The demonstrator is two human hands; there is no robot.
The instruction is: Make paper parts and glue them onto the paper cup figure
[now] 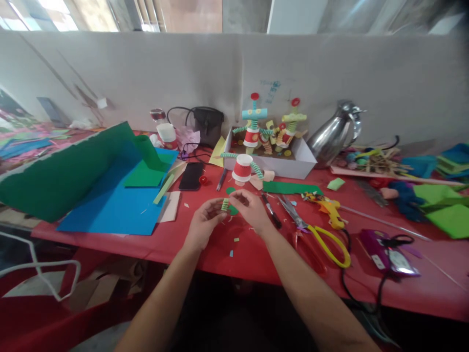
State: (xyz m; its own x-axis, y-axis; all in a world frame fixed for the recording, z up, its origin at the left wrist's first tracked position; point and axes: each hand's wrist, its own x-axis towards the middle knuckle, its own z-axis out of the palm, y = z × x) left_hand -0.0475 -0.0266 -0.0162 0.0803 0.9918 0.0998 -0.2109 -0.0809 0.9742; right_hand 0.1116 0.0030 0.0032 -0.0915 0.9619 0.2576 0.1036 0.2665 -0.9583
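Observation:
Between my two hands is a small pale-green folded paper spring [224, 205]. My left hand [204, 219] pinches it from the left. My right hand [252, 209] has its thumb and fingertips drawn together at the spring's right side, seemingly on its end. Just behind my hands stands an upside-down red and white paper cup [242, 168] with folded green paper arms on both sides. Dark green paper pieces [233, 210] lie on the red table under my fingers, partly hidden by them.
At the back, a white box [282, 166] holds finished paper-cup figures [252, 134]. To the right lie yellow-handled scissors [318, 239], a yellow glue gun [331, 212], a black pen [271, 212] and a metal jug [335, 134]. Leftward are blue card [117, 205] and a phone [191, 176].

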